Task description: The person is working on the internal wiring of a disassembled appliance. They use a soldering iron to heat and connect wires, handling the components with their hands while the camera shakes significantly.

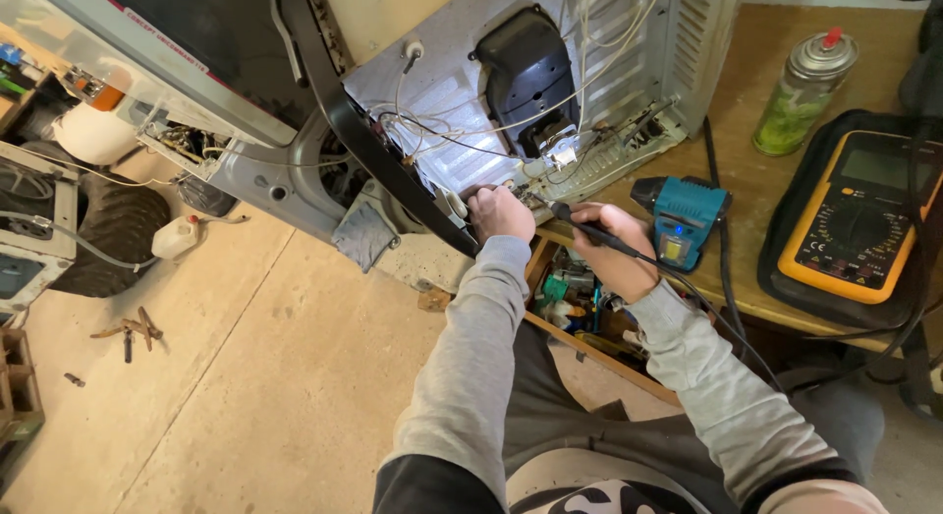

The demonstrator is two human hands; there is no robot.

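The right hand (617, 261) held a slim black probe (587, 230) the way one holds a pen, its fingers pinched around the barrel and its tip aimed at the wiring along the lower edge of an opened appliance (550, 91) that lay tipped on the counter (756, 229). The probe looked light and stiff, a smooth plastic stick best gripped on its thicker rear section, well back from the metal tip; its black lead (722, 322) trailed off past the wrist, soft and limp, likely to tug if it caught. The left hand (498, 211) was closed in a fist at the edge of the appliance's dark curved rim (393, 175), its fingers curled tight around something there, though what exactly they gripped I could not tell. The thin white wires (462, 131) strung across the ribbed grey metal back panel seemed delicate, easy to pull from their terminals, and a bulky black plastic housing (526, 77) sat among them. The appliance itself looked heavy and rigid, with sheet-metal edges that might be sharp

Just beside the right hand stood a teal power tool battery base (683, 219). Further right lay a yellow multimeter (857, 214) in a black case, and a green spray can (805, 91) with a silver top stood near the counter's back. A white plastic bottle (177, 237) lay on the concrete floor (246, 376)
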